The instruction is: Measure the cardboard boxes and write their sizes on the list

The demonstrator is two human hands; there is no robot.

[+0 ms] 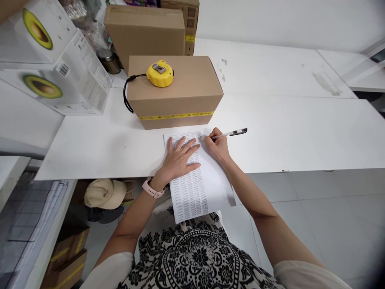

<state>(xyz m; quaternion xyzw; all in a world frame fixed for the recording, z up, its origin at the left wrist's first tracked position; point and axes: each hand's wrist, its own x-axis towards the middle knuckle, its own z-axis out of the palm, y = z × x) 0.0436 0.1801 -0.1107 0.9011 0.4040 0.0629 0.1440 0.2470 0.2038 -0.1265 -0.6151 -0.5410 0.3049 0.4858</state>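
White table, perhaps peeling, pale wall, overhanging paper

nothing legible: columns on sheet, print on yellow tape, barcode on white box.

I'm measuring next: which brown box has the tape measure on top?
The front box, just beyond the paper; the yellow tape measure lies on it, none visible on the boxes behind.
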